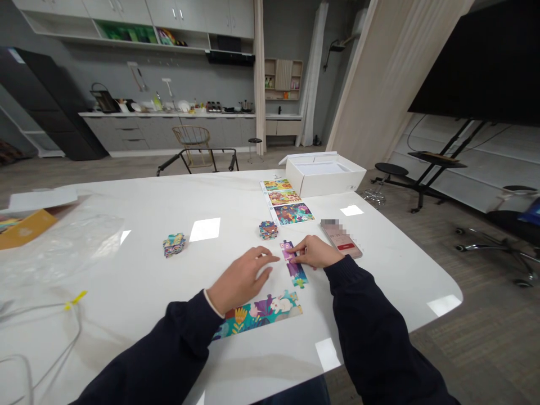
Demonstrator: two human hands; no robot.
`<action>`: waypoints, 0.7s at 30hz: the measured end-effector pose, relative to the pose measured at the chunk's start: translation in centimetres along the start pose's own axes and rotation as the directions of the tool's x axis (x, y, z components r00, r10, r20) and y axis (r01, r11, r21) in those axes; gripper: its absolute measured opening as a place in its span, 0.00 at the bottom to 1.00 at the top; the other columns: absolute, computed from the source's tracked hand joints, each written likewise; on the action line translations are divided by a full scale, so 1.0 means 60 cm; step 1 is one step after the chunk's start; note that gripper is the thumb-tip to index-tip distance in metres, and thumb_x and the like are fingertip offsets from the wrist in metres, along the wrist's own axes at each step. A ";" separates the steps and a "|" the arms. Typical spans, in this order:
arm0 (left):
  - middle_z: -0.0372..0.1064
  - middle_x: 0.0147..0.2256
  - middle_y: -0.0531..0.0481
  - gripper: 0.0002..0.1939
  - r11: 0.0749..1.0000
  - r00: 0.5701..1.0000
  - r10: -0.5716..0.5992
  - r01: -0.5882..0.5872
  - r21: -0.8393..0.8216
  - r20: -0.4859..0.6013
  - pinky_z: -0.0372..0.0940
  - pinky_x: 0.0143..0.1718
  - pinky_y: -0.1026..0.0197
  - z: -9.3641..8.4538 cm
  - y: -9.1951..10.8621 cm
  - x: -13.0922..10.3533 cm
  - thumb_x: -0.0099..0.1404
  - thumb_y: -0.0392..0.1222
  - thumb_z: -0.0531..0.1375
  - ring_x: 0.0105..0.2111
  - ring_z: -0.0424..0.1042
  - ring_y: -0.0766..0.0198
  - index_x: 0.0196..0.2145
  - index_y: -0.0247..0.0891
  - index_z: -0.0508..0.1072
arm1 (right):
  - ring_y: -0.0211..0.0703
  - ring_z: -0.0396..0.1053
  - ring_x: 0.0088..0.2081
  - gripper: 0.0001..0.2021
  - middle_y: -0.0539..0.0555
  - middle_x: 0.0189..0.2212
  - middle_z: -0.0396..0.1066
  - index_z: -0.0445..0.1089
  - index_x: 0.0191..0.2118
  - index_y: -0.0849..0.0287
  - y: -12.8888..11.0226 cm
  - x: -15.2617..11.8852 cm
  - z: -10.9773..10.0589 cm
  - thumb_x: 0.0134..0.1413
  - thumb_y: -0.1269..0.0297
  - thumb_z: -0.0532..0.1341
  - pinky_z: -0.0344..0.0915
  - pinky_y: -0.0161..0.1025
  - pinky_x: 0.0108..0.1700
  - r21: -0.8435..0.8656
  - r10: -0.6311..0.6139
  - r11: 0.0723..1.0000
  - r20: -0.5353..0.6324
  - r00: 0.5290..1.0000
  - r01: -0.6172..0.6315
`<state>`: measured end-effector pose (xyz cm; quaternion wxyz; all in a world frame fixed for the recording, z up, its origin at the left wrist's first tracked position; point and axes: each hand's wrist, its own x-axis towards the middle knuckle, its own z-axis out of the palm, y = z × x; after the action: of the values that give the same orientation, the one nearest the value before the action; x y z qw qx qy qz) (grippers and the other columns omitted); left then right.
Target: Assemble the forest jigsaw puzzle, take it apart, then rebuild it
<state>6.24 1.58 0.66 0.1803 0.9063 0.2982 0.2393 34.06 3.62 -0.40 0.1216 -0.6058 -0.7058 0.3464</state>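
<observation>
My right hand (316,251) has its thumb and index finger closed on a purple puzzle piece (288,251), the upper part of a short joined strip. The strip's lower end (300,281) is teal with leaves and a knob. My left hand (244,275) hovers just left of that strip, thumb and index finger apart, with nothing between them. Below it lies a longer joined puzzle strip (261,315) with a white rabbit and flowers, partly hidden by the left hand and sleeve. Small stacks of puzzle pieces stand farther back, one in the middle (268,229) and another at left (174,245).
A sheet of pictures (287,198) lies behind the pieces, before a white box (324,179). Right of my hand is a phone (341,239). Clear plastic wrap (71,247), a yellow box (27,228) and a white cable (76,332) occupy the table's left side.
</observation>
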 end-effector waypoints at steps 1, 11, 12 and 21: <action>0.72 0.51 0.45 0.15 0.999 0.998 -0.039 0.039 0.000 -0.047 0.69 0.55 0.52 -0.019 -0.022 -0.015 0.75 0.38 0.54 0.50 0.73 0.56 0.54 0.44 0.75 | 0.33 0.65 0.14 0.21 0.51 0.22 0.78 0.81 0.53 0.59 -0.001 -0.001 -0.001 0.53 0.60 0.72 0.61 0.30 0.19 0.000 0.006 1.000 0.003 1.000 -0.006; 0.75 0.42 0.46 0.09 0.906 0.721 -0.282 0.418 0.073 -0.633 0.69 0.49 0.51 -0.120 -0.237 -0.161 0.69 0.41 0.58 0.42 0.73 0.55 0.44 0.39 0.76 | 0.37 0.66 0.14 0.21 0.51 0.17 0.74 0.82 0.51 0.61 -0.010 -0.008 -0.002 0.53 0.56 0.71 0.62 0.32 0.19 -0.051 0.029 0.998 -0.009 1.000 -0.029; 0.74 0.44 0.45 0.12 0.891 0.710 -0.319 0.451 0.057 -0.628 0.68 0.52 0.49 -0.123 -0.248 -0.167 0.67 0.41 0.59 0.46 0.72 0.53 0.47 0.39 0.75 | 0.37 0.66 0.14 0.22 0.51 0.15 0.73 0.82 0.51 0.62 -0.008 -0.007 -0.001 0.53 0.54 0.70 0.62 0.32 0.19 -0.055 0.032 0.998 -0.004 0.999 -0.032; 0.71 0.57 0.41 0.28 0.786 0.654 -0.485 0.617 0.039 -0.580 0.62 0.60 0.41 -0.123 -0.318 -0.187 0.61 0.43 0.67 0.60 0.66 0.44 0.58 0.42 0.68 | 0.38 0.62 0.14 0.32 0.51 0.18 0.69 0.84 0.48 0.60 0.040 0.019 0.013 0.51 0.36 0.66 0.58 0.37 0.19 -0.088 0.003 0.996 -0.030 1.000 -0.006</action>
<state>-14.36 10.32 -5.90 0.0456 0.6799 0.6247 0.3813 35.19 4.45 -2.79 0.1043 -0.6172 -0.7172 0.3062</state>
